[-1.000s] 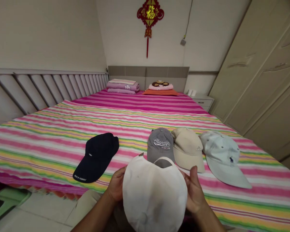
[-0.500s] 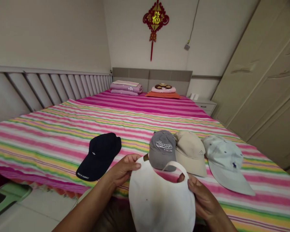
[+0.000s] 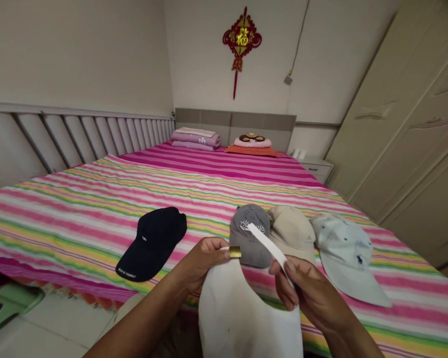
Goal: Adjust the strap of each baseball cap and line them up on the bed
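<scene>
We hold the white cap (image 3: 248, 325) by the near edge of the bed (image 3: 78, 214), our left hand (image 3: 203, 261) pinching it at the brass buckle (image 3: 235, 252), our right hand (image 3: 308, 288) closed on its free-ended strap (image 3: 269, 245).

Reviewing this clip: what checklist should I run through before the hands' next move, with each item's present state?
1. Left hand steadies the white cap by the brass buckle: ok, pinched beside it.
2. Right hand has the white strap: ok, held between thumb and fingers.
3. Strap end is in the buckle: not ok, it sticks up free, apart from it.
4. Navy cap is away from both hands: ok, on the striped sheet.
5. White cap's brim is undamaged: cannot tell, out of view.
</scene>
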Action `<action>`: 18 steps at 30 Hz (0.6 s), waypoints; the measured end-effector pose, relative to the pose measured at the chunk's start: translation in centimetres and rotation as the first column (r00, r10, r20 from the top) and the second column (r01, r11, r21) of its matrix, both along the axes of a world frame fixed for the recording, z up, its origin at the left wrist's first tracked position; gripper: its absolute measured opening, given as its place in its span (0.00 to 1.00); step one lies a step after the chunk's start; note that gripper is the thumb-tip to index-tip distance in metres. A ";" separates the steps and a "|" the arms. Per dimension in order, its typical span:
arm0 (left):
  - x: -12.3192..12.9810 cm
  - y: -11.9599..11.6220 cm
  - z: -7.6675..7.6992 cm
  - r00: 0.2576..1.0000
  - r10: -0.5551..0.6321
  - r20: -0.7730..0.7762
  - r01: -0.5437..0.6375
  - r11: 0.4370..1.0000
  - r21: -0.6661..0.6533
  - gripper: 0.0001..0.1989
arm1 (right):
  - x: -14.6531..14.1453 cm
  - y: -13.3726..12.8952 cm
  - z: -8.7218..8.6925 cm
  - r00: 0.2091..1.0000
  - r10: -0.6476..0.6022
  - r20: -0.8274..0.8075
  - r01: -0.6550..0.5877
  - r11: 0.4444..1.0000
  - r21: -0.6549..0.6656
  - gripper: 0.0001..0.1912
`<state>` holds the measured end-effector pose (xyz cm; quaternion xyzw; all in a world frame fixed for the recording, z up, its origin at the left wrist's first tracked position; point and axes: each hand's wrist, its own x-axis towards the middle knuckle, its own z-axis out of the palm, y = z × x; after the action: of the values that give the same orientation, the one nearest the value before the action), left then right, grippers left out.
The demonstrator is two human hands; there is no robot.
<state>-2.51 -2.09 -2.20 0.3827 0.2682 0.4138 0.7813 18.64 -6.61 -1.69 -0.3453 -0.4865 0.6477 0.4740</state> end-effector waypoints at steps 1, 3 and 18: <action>0.1 0.0 0.1 1.000 0.021 -0.004 -0.021 1.000 0.000 0.11 | -0.2 0.1 0.2 1.000 -0.012 0.022 0.012 1.000 0.011 0.16; 0.3 0.0 0.4 0.999 0.038 -0.021 -0.037 0.999 0.005 0.11 | -0.6 0.3 0.6 0.999 -0.024 0.047 0.022 0.999 0.030 0.14; 0.8 -0.7 1.0 0.999 0.034 0.028 -0.035 0.997 0.062 0.10 | -1.3 0.6 2.7 0.963 -0.045 0.267 0.044 0.999 0.011 0.16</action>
<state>-1.70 -2.78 -1.21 0.3964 0.2510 0.4405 0.7654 17.35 -6.00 1.04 -0.4394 -0.5395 0.5831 0.4193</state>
